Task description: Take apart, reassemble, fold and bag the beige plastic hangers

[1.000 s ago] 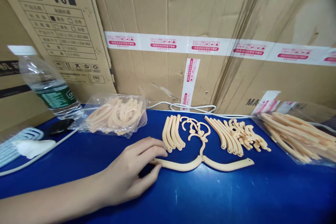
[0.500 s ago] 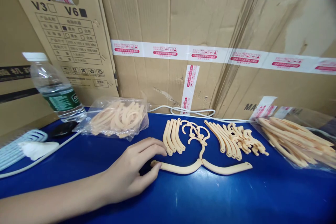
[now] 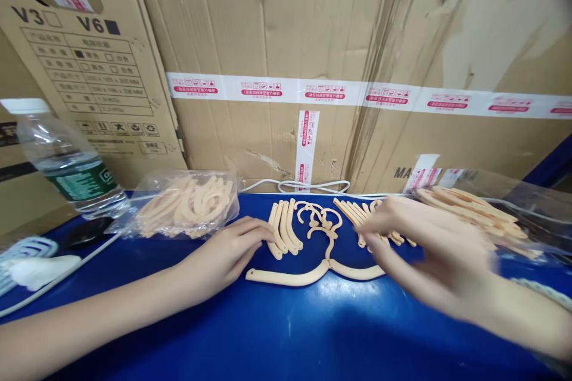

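"Clocked from mid-view, met which edges?"

"Met cardboard box [image 3: 241,24] at twelve; had open blue table [image 3: 286,333] at six."

"Gripped anything?"

"Couldn't tell: saw right hand [image 3: 429,250] blurred at four, left hand [image 3: 223,253] loosely bent at seven."

"Reached which step?"

"Apparently, arranging: saw joined curved pieces [image 3: 290,278] at five, loose strips [image 3: 283,229] at six, seemingly touched by left fingertips. Probably called for light pinching."

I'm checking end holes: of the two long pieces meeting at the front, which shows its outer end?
The left long piece: its holed outer end shows near the left hand. The right hand hides the outer end of the right long piece.
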{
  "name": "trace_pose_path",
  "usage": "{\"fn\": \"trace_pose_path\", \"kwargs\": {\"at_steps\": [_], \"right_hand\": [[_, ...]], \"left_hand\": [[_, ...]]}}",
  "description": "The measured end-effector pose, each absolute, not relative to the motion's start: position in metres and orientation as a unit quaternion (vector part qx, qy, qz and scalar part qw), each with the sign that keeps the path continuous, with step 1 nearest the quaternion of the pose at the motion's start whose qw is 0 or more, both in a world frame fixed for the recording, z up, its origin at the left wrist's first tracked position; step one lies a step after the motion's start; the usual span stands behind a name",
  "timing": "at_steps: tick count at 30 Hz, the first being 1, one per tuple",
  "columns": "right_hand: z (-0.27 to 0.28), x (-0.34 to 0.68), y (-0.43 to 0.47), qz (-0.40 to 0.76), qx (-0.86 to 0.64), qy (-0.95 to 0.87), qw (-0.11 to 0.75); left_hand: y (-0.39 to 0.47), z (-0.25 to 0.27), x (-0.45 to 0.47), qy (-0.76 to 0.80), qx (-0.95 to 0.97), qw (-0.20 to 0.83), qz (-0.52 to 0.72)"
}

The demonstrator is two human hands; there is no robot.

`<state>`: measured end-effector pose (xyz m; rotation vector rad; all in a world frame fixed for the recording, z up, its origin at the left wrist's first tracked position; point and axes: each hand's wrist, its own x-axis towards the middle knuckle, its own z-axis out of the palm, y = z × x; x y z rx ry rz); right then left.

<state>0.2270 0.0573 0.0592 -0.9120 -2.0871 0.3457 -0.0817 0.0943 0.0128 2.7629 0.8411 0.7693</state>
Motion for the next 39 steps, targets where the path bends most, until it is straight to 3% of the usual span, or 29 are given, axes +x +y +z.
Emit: {"fn": "trace_pose_path", "kwargs": {"at_steps": [3, 6, 16, 30, 34, 39], "right_hand": [[0.049, 0.225, 0.098, 0.051, -0.388, -0.874, 0.288], [0.033, 0.227, 0.122, 0.047, -0.412, -0.883, 0.22], [0.018, 0.222, 0.129, 0.112, -0.394, -0.889, 0.203], [0.024, 0.222, 0.141, 0.178, -0.358, -0.903, 0.157], [0.025, 0.226, 0.14, 0.198, -0.387, -0.882, 0.183], [0.03, 0.229, 0.127, 0.264, -0.421, -0.802, 0.331]], "left_hand": [[0.104, 0.013, -0.081, 0.274, 0.927, 0.069, 0.244], [0.109, 0.013, -0.08, 0.253, 0.939, 0.057, 0.227], [0.11, 0.015, -0.071, 0.255, 0.952, -0.01, 0.17], [0.109, 0.015, -0.075, 0.265, 0.959, -0.001, 0.102], [0.111, 0.014, -0.074, 0.273, 0.954, -0.005, 0.125], [0.111, 0.014, -0.071, 0.262, 0.943, -0.049, 0.198]]}}
